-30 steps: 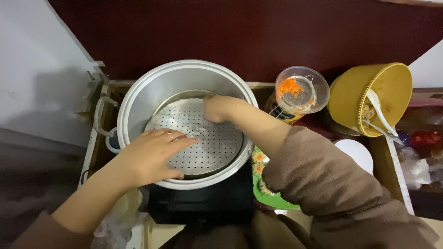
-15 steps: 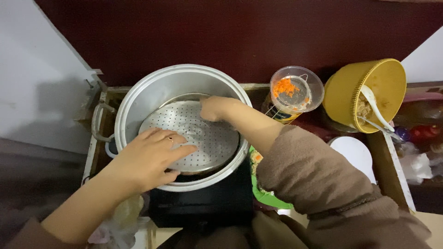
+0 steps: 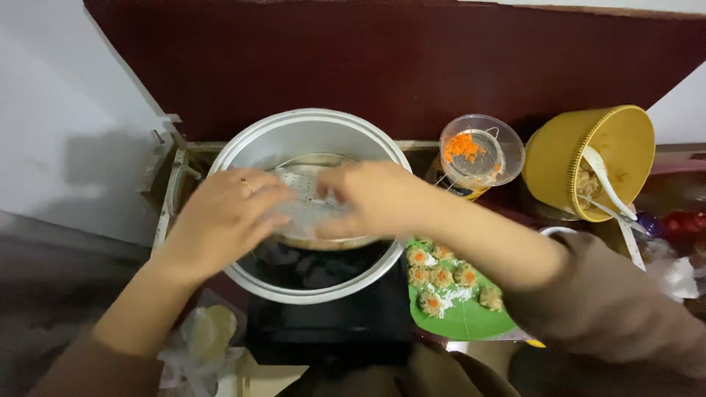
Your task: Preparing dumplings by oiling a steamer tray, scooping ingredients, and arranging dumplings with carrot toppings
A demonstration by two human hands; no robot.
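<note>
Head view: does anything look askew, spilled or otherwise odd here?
The perforated steamer plate sits tilted in the large metal pot, held by the left hand and right hand. The yellow bowl lies tipped on its side.

left hand and right hand grip steamer plate | over big pot | dumplings on green plate beside

- A round, perforated metal steamer plate, silvery and dotted with small holes, sits tilted inside the pot, my fingers gripping both its edges.
- A large, round aluminium pot, shiny and deep, stands upright on a black stove; dark water shows beneath the plate on the near side.
</note>
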